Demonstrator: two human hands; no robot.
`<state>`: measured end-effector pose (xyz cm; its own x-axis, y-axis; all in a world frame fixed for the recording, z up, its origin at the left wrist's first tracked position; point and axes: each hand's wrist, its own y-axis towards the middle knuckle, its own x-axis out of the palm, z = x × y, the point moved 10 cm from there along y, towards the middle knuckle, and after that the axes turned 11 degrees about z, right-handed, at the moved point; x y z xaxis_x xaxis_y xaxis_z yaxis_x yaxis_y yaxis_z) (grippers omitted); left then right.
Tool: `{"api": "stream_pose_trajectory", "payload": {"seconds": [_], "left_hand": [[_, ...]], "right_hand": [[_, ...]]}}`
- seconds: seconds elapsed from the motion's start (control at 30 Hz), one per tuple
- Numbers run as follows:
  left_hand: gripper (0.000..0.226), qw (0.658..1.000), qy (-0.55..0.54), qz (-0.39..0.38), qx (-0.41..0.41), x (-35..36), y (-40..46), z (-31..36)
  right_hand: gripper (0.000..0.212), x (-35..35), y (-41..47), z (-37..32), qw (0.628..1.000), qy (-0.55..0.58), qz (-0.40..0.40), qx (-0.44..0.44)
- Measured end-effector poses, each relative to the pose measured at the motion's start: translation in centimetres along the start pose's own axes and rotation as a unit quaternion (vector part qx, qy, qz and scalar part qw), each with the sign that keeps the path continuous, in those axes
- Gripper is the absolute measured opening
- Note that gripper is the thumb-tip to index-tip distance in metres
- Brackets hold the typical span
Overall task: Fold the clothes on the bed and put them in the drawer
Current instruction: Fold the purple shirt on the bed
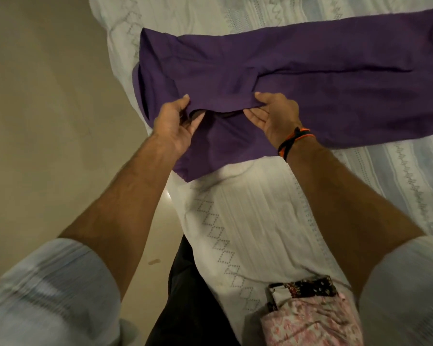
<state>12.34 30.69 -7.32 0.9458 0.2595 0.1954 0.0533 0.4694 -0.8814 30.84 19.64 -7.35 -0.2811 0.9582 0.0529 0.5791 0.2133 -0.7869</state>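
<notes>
Spread across the bed (248, 221): purple garment (310, 71), its near folded edge lifted between both hands; left hand (175, 123) and right hand (276, 116) each pinching that edge, thumbs on top, fingers beneath

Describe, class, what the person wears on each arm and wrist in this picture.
Both forearms are bare below pale blue-white shirt sleeves pushed up near the elbows: the left sleeve and the right sleeve. The right wrist carries orange and black thread bands. The left hand and right hand wear no gloves, and no rings show.
</notes>
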Motion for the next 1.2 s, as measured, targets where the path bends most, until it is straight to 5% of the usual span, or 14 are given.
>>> {"api": "stream_pose_trajectory", "payload": {"seconds": [0.4,0.5,0.6,0.7,0.8,1.0,1.07,1.2], "left_hand": [[0.021,1.000,0.006,0.022,0.018,6.6,6.3,5.2],[0.017,0.999,-0.022,0.013,0.021,7.7,7.2,6.4],[0.025,0.989,0.137,0.019,0.053,7.3,8.1,6.0],[0.046,0.881,0.401,0.123,0.220,4.5,8.9,7.4],[0.062,0.775,0.520,0.169,0.316,2.9,7.5,7.7],[0.073,0.731,0.574,0.134,0.344,1.1,6.0,6.0],[0.074,0.718,0.591,0.122,0.347,0.8,5.7,5.6],[0.072,0.705,0.614,0.111,0.337,-0.5,5.9,5.0]], "right_hand": [[0.006,5.5,5.5,-2.8,1.000,0.029,-0.009,0.004],[0.025,7.4,6.4,-3.3,0.998,0.036,-0.058,-0.007],[0.055,7.7,7.3,-3.1,0.995,-0.063,-0.068,-0.039],[0.064,6.6,8.2,-3.3,0.972,-0.196,-0.017,-0.125],[0.057,6.5,7.8,-4.3,0.914,-0.311,0.017,-0.259],[0.041,8.6,2.1,-2.1,0.643,-0.516,-0.040,-0.565],[0.043,8.2,1.9,-0.2,0.596,-0.543,-0.038,-0.590],[0.077,7.2,5.4,2.6,0.567,-0.647,-0.031,-0.509]]}}
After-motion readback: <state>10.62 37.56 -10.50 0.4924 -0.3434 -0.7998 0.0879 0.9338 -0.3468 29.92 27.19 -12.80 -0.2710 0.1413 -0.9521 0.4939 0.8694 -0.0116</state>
